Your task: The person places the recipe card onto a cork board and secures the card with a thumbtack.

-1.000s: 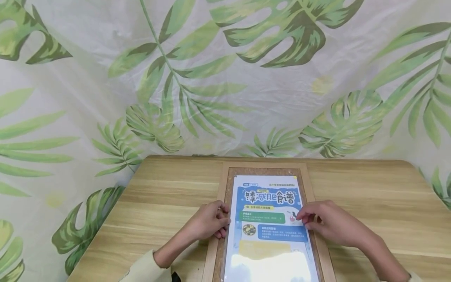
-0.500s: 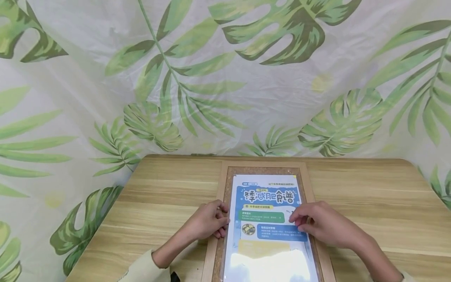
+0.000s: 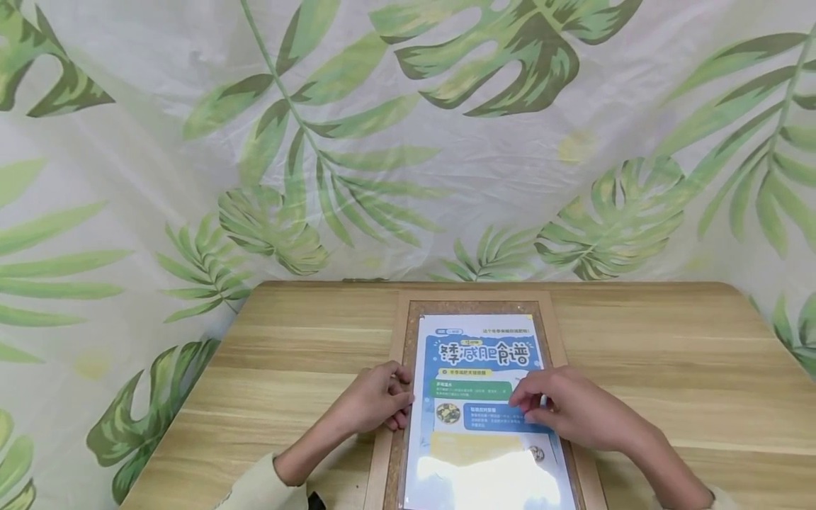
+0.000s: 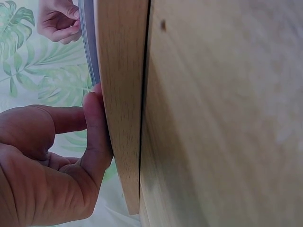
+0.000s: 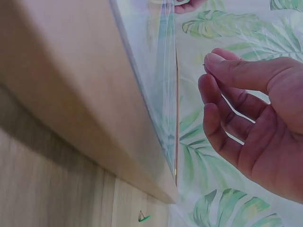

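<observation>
A printed sheet (image 3: 484, 354) under glossy clear film lies on a wood-framed cork board (image 3: 397, 319). My left hand (image 3: 382, 398) rests at the frame's left side, its thumb at the sheet's edge. In the left wrist view its fingertips (image 4: 92, 101) touch the frame's inner edge. Over the right half of the sheet, my right hand (image 3: 567, 407) hovers with thumb and forefinger pinched together. A tiny dark spike, like a tack's point (image 5: 204, 65), pokes out between those fingertips in the right wrist view; its head is hidden.
A small green tack (image 5: 143, 217) lies on the wooden table (image 3: 669, 354) beside the frame. Small fasteners show at the sheet's corners, a yellow one (image 3: 529, 317) at the top right. Behind the table hangs a leaf-patterned cloth (image 3: 382, 142). Bright glare (image 3: 487, 485) covers the sheet's lower part.
My right hand has moved left from the sheet's right edge to further over the sheet, keeping its pinch. The left hand has stayed at the frame's left side.
</observation>
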Demonstrator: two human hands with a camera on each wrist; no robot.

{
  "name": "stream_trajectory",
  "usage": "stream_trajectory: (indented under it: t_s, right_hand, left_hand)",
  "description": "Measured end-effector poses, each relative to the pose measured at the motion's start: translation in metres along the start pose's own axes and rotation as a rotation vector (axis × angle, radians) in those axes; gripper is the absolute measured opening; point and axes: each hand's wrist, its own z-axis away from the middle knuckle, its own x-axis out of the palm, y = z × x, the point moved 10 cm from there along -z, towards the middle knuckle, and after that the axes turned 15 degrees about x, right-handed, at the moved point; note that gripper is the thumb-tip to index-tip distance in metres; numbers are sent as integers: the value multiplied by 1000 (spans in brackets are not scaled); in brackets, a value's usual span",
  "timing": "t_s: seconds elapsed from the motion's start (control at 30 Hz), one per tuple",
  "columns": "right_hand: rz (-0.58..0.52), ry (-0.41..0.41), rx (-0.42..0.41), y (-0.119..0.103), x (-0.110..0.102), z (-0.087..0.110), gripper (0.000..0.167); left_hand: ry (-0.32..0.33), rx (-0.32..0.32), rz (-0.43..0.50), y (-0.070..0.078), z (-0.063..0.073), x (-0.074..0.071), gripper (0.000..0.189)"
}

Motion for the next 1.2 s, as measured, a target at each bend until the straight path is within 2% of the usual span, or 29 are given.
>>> stream_trajectory:
  t_s: [0.37,0.57,1.2]
  right_hand:
    - [-43,-33,-50,-18,13,-3,19]
    - [-77,-90,-49,-27,25,-7,18]
    - [-66,-145,-113,-49,44,-11,18]
  left_hand:
    - [-4,-3,12,0,0,0,22]
    - [-6,-3,12,-2,-1,0,22]
    - [-6,3,-26,-1,0,-1,34]
